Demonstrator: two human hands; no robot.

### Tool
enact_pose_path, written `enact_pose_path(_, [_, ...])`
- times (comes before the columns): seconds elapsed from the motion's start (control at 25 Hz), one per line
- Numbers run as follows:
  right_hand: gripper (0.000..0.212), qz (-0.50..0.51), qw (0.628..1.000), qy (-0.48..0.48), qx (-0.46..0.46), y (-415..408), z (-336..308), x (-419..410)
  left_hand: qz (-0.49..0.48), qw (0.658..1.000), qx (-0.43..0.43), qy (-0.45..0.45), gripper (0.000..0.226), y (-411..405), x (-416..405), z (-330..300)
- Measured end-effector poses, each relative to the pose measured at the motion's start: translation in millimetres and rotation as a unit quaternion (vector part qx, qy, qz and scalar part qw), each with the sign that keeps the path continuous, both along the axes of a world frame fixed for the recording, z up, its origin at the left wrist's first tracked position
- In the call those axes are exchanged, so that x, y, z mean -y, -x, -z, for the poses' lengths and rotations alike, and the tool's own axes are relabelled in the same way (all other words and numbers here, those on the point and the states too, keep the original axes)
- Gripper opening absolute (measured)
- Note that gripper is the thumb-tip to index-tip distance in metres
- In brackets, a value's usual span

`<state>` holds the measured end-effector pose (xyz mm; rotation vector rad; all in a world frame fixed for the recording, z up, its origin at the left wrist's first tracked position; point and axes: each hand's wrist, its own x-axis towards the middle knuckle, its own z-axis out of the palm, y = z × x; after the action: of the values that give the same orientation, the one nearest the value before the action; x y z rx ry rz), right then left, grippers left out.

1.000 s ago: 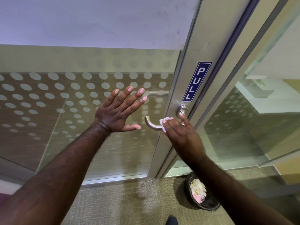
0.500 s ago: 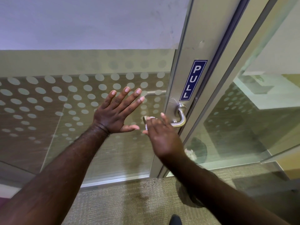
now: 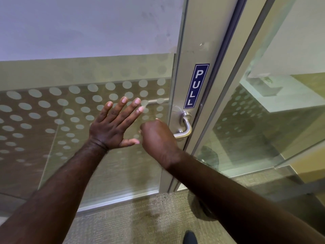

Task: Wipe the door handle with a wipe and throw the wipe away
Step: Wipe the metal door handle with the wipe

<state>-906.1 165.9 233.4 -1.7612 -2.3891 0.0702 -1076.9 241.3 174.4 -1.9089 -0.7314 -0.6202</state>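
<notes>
A brushed-metal lever door handle sits on the aluminium door frame below a blue PULL sign. My right hand is closed around the free left end of the handle. The wipe is hidden inside that fist and does not show. My left hand rests flat with fingers spread on the dotted frosted glass of the door, just left of the handle.
A dark waste bin stands on the carpet at the foot of the frame, mostly hidden by my right forearm. A clear glass panel is to the right. The tip of my shoe shows at the bottom.
My right hand slid left along the handle, from near the pivot to its free end, and closed over it. The wipe no longer shows. My left hand stayed on the glass.
</notes>
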Motion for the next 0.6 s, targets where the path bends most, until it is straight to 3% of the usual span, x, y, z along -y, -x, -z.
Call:
enact_pose_path(0.12, [0.017, -0.093, 0.994, -0.048, -0.003, -7.3, 11.2, 1.7, 0.001, 1.0, 0.002, -0.008, 0.091, -0.2, -0.6, -0.2])
enact_pose_path(0.28, [0.035, -0.16, 0.979, -0.109, 0.071, -14.4, 27.6, 10.6, 0.007, 1.0, 0.005, -0.007, 0.09, 0.6, 0.1, -0.2])
enact_pose_path(0.4, [0.045, -0.169, 0.976, -0.136, 0.025, -30.6, 54.8, 18.2, 0.006, 1.0, 0.008, -0.013, 0.093, -0.1, 0.6, 0.0])
enact_pose_path(0.6, [0.037, -0.24, 0.936, -0.259, -0.006, -91.1, 65.2, 33.8, 0.005, 1.0, 0.012, -0.015, 0.094, 0.5, 1.5, -0.9])
